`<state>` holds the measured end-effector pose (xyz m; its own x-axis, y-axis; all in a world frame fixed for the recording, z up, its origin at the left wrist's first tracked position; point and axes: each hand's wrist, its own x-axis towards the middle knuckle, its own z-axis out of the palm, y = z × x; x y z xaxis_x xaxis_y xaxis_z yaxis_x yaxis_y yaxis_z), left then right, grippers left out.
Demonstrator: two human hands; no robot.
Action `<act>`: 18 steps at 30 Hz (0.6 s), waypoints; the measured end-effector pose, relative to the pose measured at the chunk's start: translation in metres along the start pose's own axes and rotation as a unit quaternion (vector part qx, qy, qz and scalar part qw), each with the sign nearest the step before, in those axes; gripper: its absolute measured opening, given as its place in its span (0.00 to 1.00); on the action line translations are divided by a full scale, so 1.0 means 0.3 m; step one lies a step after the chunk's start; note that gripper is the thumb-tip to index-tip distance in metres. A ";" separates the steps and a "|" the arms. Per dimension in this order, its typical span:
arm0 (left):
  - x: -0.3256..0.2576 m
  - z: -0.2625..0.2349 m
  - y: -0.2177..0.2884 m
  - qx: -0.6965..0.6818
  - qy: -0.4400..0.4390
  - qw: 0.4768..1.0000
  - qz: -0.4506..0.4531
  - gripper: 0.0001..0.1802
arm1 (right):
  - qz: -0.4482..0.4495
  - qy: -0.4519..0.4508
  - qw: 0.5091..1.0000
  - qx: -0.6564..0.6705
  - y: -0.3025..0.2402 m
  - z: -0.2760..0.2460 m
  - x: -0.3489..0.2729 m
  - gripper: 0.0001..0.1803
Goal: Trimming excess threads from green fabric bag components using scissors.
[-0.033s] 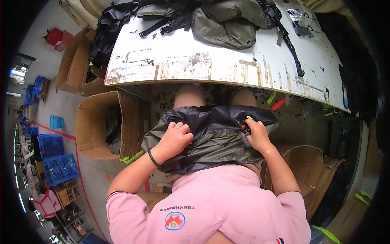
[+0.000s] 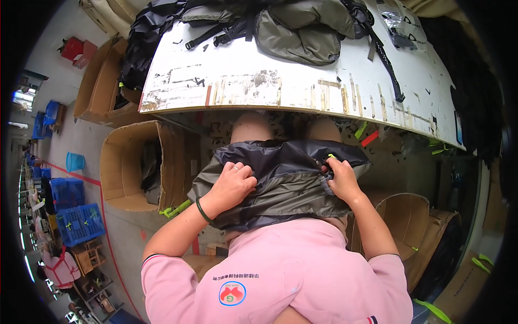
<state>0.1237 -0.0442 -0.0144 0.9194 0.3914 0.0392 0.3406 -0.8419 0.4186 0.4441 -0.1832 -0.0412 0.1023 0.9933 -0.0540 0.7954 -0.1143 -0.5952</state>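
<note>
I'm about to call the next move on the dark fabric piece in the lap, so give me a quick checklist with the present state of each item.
1. Left hand grips the fabric piece: ok, fingers curled into it.
2. Right hand grips its right edge: ok, pinching by a small green tag.
3. Fabric rests on the lap, off the floor: ok.
4. Fabric spread flat: not ok, bunched and folded.
5. Table has bare room near its front edge: ok; bags lie farther back.
6. Cardboard box at the left is open: ok.
</note>
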 end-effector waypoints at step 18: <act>-0.007 -0.087 -0.079 -0.548 -0.029 0.812 -0.200 0.11 | -0.097 -0.056 0.991 -0.069 -0.142 -0.164 0.091 0.20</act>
<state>0.1085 -0.0155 -0.0008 0.7973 0.5069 -0.3276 0.2635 0.1961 0.9445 0.4424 -0.1522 0.0221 -0.1216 0.9917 -0.0417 0.8680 0.0859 -0.4890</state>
